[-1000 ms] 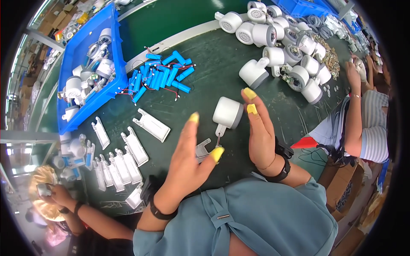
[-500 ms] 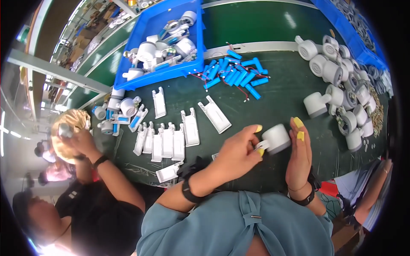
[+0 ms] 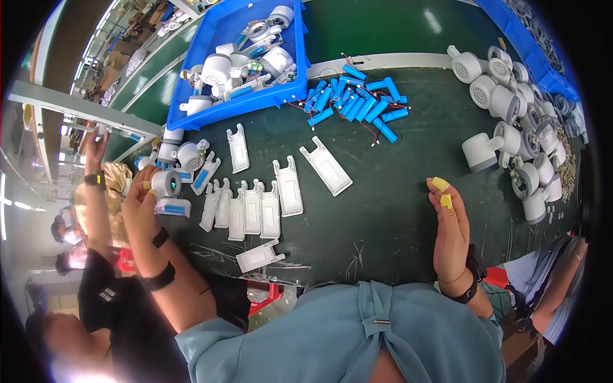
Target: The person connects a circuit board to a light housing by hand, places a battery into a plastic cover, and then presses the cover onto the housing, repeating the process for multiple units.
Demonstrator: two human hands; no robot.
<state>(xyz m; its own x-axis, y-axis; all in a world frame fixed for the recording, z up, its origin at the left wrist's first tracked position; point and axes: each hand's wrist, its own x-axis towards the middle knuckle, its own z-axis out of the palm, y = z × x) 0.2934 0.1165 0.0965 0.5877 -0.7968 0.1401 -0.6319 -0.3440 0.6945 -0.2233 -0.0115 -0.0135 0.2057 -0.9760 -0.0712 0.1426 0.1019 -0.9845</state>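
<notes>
My left hand (image 3: 139, 207) is stretched to the far left, its yellow-capped fingertips closed at the edge of a white round housing (image 3: 167, 183) with a grey rim. Beside that housing lies a white handle piece (image 3: 171, 207) with a blue battery in it. Over the right part of the table, my right hand (image 3: 450, 223) is held up empty, fingers outstretched, two of them yellow-capped. Between my hands lie several white handle covers (image 3: 252, 214), one larger cover (image 3: 325, 167) apart from the row.
A blue bin (image 3: 239, 105) of white housings stands at the back left. Blue batteries (image 3: 361, 105) with red wires lie beside it. White round-headed housings (image 3: 482, 152) are heaped at right, near a blue crate (image 3: 533, 57). A co-worker's arm (image 3: 97, 210) reaches up at left.
My left hand has swung from the middle to the left-hand pile. The white housing formerly between my hands is gone from there. My right hand stays nearly still; the co-worker's arm has risen.
</notes>
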